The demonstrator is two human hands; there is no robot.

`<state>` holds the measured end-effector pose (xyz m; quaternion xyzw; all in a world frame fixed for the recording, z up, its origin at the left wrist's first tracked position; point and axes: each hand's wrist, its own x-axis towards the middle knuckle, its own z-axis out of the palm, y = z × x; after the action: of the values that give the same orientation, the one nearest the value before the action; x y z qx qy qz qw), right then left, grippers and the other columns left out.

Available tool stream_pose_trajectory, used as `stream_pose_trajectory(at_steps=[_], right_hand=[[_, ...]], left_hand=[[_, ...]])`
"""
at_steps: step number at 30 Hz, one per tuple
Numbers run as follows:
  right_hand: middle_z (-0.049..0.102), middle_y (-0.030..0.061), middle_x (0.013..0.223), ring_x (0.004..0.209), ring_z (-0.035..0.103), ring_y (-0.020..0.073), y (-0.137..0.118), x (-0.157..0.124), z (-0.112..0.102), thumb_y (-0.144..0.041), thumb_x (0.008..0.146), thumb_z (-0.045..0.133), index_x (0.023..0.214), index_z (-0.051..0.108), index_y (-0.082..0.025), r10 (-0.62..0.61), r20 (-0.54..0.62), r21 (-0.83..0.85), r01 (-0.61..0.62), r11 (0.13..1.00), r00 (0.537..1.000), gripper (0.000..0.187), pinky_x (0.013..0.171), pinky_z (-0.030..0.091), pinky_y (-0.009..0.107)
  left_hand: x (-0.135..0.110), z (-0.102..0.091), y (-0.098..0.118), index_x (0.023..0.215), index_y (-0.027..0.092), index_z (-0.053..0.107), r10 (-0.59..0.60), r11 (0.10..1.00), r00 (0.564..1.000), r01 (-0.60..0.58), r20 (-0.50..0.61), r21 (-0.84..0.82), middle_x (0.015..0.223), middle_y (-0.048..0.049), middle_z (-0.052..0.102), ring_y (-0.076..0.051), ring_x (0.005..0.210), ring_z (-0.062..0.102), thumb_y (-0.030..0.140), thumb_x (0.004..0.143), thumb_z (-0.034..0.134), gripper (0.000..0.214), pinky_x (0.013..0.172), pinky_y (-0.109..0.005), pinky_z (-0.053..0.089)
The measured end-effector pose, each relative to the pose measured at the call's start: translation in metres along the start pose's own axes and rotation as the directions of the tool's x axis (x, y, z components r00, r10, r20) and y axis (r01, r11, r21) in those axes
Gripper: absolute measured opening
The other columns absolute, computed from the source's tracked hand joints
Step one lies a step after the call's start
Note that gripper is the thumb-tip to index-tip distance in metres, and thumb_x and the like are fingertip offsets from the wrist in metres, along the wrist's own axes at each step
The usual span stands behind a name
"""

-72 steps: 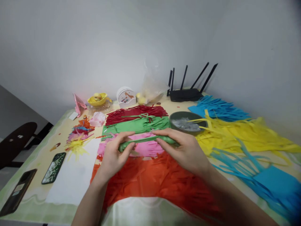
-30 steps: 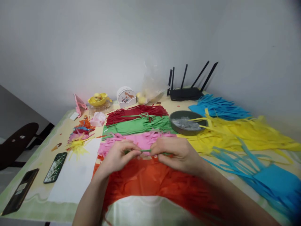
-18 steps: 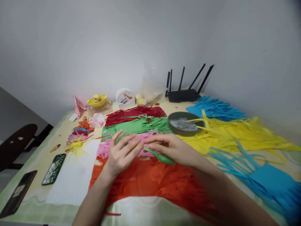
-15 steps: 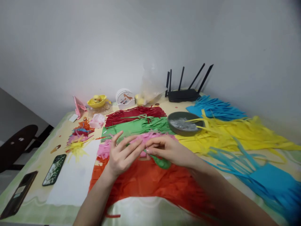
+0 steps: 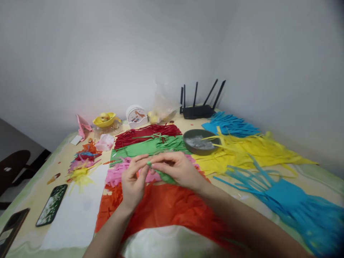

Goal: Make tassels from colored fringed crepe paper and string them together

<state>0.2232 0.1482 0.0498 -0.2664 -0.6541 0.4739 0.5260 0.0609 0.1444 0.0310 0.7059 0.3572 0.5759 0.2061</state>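
My left hand and my right hand meet above the pink fringed paper and the orange fringed paper. Between their fingertips sits a small rolled green paper strip. The right hand's fingers pinch its top end and its tail runs under the palm. The left hand's thumb and fingers close on the same end from the left. Behind the hands lie the green fringed paper and the dark red fringed paper.
A grey bowl stands right of the green sheet, beside yellow and blue fringed paper. A white sheet, two phones, finished paper tufts, a router, a white tin and a yellow dish ring the table.
The long green strip stretched between both hands has been wound short. The left hand opened briefly, then closed back on it. The view has shifted, so everything sits further left.
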Motion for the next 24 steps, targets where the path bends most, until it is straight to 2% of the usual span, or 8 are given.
stream_pose_trajectory(at_steps=[4, 7, 9, 11, 13, 15, 19, 24], right_hand=[[0.070, 0.0030, 0.088, 0.083, 0.065, 0.0148, 0.000, 0.007, 0.016, -0.021, 0.086, 0.058, 0.092, 0.069, -0.018, -0.185, -0.060, -0.257, 0.164, 0.953, 0.981, 0.012, 0.076, 0.050, 0.025], [0.069, 0.0045, 0.099, 0.093, 0.064, 0.0163, 0.005, 0.018, 0.005, -0.022, 0.089, 0.057, 0.105, 0.064, -0.019, -0.274, 0.050, -0.472, 0.265, 0.841, 0.960, 0.018, 0.083, 0.048, 0.027], [0.068, 0.0052, 0.110, 0.103, 0.061, 0.0170, 0.010, 0.031, -0.026, -0.027, 0.091, 0.055, 0.114, 0.061, -0.020, -0.192, 0.070, -0.700, 0.185, 0.689, 0.979, 0.025, 0.091, 0.045, 0.028], [0.065, 0.0057, 0.117, 0.107, 0.059, 0.0152, 0.018, 0.046, -0.072, -0.028, 0.098, 0.043, 0.120, 0.059, -0.020, 0.071, -0.105, -0.911, -0.125, 0.393, 0.992, 0.029, 0.092, 0.044, 0.026], [0.066, 0.0154, 0.111, 0.105, 0.060, 0.0212, 0.029, 0.056, -0.120, -0.023, 0.097, 0.045, 0.109, 0.064, -0.009, 0.216, -0.231, -0.931, -0.280, 0.235, 0.949, 0.027, 0.091, 0.045, 0.032], [0.065, 0.0140, 0.107, 0.098, 0.062, 0.0214, 0.044, 0.060, -0.158, -0.025, 0.092, 0.056, 0.105, 0.064, -0.008, 0.351, -0.307, -0.925, -0.364, 0.106, 0.884, 0.023, 0.086, 0.050, 0.036], [0.060, 0.0097, 0.113, 0.097, 0.061, 0.0196, 0.078, 0.054, -0.190, -0.031, 0.090, 0.060, 0.113, 0.059, -0.013, 0.515, -0.363, -0.917, -0.395, -0.051, 0.777, 0.029, 0.082, 0.053, 0.037], [0.059, 0.0116, 0.115, 0.100, 0.060, 0.0215, 0.102, 0.052, -0.196, -0.031, 0.090, 0.061, 0.115, 0.059, -0.011, 0.556, -0.376, -0.915, -0.392, -0.096, 0.742, 0.032, 0.084, 0.052, 0.038]], left_hand=[[0.005, 0.001, -0.003, 0.093, 0.020, 0.075, -0.203, 0.969, 0.978, 0.193, -0.052, -0.155, 0.107, -0.0078, 0.072, -0.022, 0.105, 0.063, 0.033, 0.083, 0.063, 0.020, 0.089, -0.033, 0.050], [0.011, -0.003, -0.010, 0.088, 0.018, 0.074, -0.238, 0.962, 0.962, 0.215, -0.136, -0.169, 0.098, -0.0060, 0.074, -0.019, 0.096, 0.066, 0.031, 0.082, 0.065, 0.017, 0.088, -0.030, 0.050], [0.017, -0.010, -0.013, 0.088, 0.018, 0.073, -0.236, 0.961, 0.944, 0.193, -0.230, -0.197, 0.095, -0.0048, 0.074, -0.017, 0.092, 0.066, 0.032, 0.082, 0.064, 0.017, 0.087, -0.029, 0.050], [0.024, -0.021, -0.015, 0.087, 0.019, 0.071, -0.278, 0.932, 0.920, 0.188, -0.275, -0.310, 0.087, -0.0034, 0.074, -0.016, 0.086, 0.067, 0.036, 0.080, 0.067, 0.019, 0.082, -0.028, 0.051], [0.029, -0.031, -0.014, 0.084, 0.019, 0.070, -0.351, 0.865, 0.907, 0.219, -0.233, -0.451, 0.074, -0.0010, 0.072, -0.016, 0.078, 0.068, 0.039, 0.074, 0.072, 0.022, 0.076, -0.028, 0.053], [0.031, -0.037, -0.013, 0.082, 0.019, 0.070, -0.402, 0.810, 0.900, 0.265, -0.167, -0.523, 0.066, 0.0012, 0.069, -0.015, 0.073, 0.067, 0.039, 0.071, 0.075, 0.023, 0.072, -0.027, 0.053], [0.028, -0.035, -0.014, 0.082, 0.017, 0.072, -0.433, 0.815, 0.897, 0.345, -0.093, -0.465, 0.068, -0.0002, 0.069, -0.012, 0.068, 0.063, 0.039, 0.072, 0.074, 0.024, 0.062, -0.020, 0.049], [0.024, -0.026, -0.017, 0.083, 0.016, 0.073, -0.449, 0.815, 0.894, 0.412, 0.007, -0.408, 0.071, -0.0026, 0.069, -0.013, 0.066, 0.061, 0.042, 0.071, 0.074, 0.029, 0.058, -0.020, 0.046]])
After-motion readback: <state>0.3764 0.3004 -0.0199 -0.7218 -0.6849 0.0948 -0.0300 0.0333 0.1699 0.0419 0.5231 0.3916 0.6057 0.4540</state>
